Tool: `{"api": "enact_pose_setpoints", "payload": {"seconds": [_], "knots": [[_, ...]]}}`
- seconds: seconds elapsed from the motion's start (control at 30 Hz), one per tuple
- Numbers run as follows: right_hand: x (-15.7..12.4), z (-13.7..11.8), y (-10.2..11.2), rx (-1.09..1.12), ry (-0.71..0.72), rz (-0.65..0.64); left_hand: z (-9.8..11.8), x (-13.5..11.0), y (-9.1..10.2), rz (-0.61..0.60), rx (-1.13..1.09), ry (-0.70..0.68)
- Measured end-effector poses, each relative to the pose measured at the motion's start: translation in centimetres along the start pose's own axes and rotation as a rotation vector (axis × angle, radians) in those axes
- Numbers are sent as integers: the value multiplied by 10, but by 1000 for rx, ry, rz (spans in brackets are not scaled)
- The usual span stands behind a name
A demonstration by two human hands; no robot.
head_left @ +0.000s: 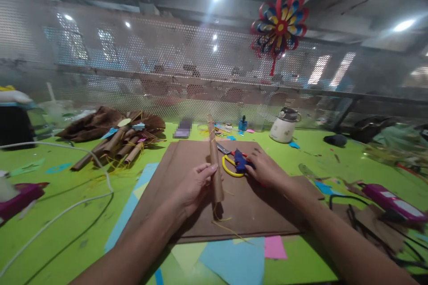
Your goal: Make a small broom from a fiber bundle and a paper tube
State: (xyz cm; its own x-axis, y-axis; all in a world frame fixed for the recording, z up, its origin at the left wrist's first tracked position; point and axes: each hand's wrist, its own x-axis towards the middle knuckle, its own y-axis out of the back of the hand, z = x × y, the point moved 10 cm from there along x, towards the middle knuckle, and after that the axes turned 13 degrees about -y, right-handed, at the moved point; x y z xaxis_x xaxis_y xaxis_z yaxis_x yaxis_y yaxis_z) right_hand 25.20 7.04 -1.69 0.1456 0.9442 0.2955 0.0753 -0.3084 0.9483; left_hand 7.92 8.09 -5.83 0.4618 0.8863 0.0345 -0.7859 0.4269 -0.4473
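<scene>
My left hand pinches a rolled brown paper tube between thumb and fingers. The tube is tilted upward over a brown cardboard sheet, with thin yellow string around its upper part and more string trailing at its lower end. On the right, my right hand is closed around the end of a dark blue tool that looks like a glue gun; its fingers partly hide the grip. Scissors with a yellow handle loop lie beside and partly under the blue tool, blades pointing to the tube.
More brown tubes with yellow string lie at the left. A white cable curves across the green table. At the back stands a white flask. Dark cords and a magenta device lie at right. A paper flower hangs above.
</scene>
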Motion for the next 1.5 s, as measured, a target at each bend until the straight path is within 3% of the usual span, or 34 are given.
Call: {"api": "enact_pose_setpoints", "payload": {"seconds": [0.3,0.4,0.47,0.53,0.57,0.63,0.73,1.5], "knots": [[0,8,-23,-50,-33,15,-2,-1,-5,-66,-3,32],[2,13,-14,-6,-71,49,0,-1,-6,-64,-1,38],[1,18,4,38,-99,90,0,-2,-6,-63,-9,37],[-6,22,26,173,-111,97,0,-1,-7,-72,-30,30],[-10,23,38,366,-107,66,0,-1,-8,-82,-39,26],[-22,19,50,713,-85,-105,0,-1,-9,-93,-54,12],[-40,5,63,888,-24,-274,0,0,-8,-95,-50,5],[-43,-2,65,748,-36,-148,-3,-7,-16,-151,-30,32]]}}
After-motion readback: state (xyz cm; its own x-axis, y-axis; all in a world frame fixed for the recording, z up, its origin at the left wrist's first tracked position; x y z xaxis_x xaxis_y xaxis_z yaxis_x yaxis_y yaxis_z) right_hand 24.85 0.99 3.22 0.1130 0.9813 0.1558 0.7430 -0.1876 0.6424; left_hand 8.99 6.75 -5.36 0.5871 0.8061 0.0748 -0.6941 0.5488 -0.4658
